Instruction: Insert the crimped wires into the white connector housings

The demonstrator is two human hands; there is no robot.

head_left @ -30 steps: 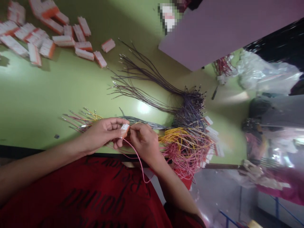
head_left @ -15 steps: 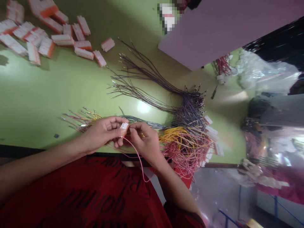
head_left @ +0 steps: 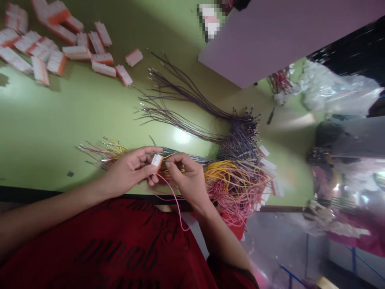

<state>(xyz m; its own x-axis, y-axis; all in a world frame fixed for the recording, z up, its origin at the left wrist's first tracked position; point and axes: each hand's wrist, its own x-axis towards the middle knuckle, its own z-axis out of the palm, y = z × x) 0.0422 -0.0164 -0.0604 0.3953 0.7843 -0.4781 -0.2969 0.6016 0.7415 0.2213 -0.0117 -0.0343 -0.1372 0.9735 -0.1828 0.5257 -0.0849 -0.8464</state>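
My left hand (head_left: 132, 170) grips a small white and orange connector housing (head_left: 157, 161) between thumb and fingers, its index finger stretched out above it. A pink wire (head_left: 174, 196) runs out of the housing and loops down in front of the red shirt. Just right of the housing, my right hand (head_left: 189, 176) is closed in a pinch, thumb against index finger, on what looks like a thin yellow wire (head_left: 169, 156). The exact wire end is too small to make out. Behind both hands lie yellow and pink wires (head_left: 222, 172) in a bundle with metal-tipped ends.
Several loose connector housings (head_left: 75, 52) lie at the upper left of the green table (head_left: 75, 112). Dark purple wires (head_left: 195, 94) fan out in the middle. A purple panel (head_left: 270, 40) juts in at upper right, near clear plastic bags (head_left: 337, 88). A small screwdriver-like tool (head_left: 271, 115) lies nearby.
My right hand's fingertips have drawn slightly right, away from the housing. The left index finger has straightened, and the housing shows more of its white face. The view has shifted slightly.
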